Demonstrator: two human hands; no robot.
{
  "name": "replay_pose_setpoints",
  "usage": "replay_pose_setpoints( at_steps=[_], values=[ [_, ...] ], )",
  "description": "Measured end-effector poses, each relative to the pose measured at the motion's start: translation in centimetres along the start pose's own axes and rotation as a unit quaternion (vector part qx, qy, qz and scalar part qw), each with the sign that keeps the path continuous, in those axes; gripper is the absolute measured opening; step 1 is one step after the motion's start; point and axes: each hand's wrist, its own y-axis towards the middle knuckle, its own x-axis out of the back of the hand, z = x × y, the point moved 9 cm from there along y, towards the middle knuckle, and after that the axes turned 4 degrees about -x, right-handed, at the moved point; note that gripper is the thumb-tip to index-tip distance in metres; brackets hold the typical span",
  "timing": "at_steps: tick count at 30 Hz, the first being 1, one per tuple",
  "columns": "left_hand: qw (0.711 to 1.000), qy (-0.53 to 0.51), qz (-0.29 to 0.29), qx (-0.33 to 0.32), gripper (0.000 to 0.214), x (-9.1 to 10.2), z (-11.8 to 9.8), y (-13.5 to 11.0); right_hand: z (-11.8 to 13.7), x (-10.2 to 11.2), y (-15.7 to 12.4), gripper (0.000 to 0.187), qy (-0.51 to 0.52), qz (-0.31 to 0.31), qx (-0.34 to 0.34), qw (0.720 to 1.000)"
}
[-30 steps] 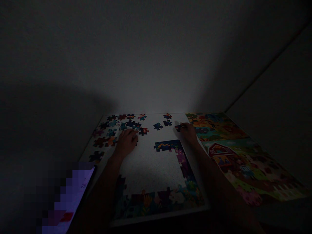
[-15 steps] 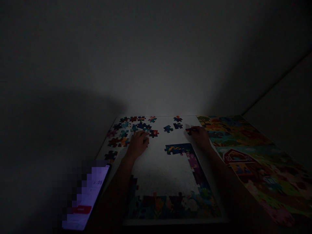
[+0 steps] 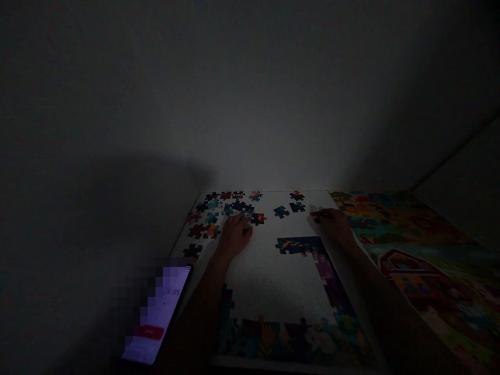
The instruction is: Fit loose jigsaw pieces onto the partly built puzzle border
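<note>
Two bare arms on show here: the left forearm (image 3: 201, 317) and the right forearm (image 3: 394, 312) run up from the bottom edge, with no sleeve in sight, bare all the way to the wrists! They taper down into a slim left hand (image 3: 234, 237) and right hand (image 3: 338, 226), both bare as well. The fingers (image 3: 242, 221) catch the light up front, while the forearms sink toward near-black, too dark to call any finer detail.
</note>
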Motion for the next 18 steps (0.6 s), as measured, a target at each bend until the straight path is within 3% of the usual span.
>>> replay_pose_setpoints(
  at_steps=[12,18],
  values=[
    [0.997,-0.035,0.036,-0.059,0.035,-0.6,-1.9,-0.3,0.8,-0.1,-0.3,0.027,0.0,0.017,0.033,0.999],
    [0.998,0.007,-0.033,0.053,0.039,1.5,1.0,-0.1,0.7,-0.2,-0.3,0.032,0.005,0.022,0.034,0.999]
  ],
)
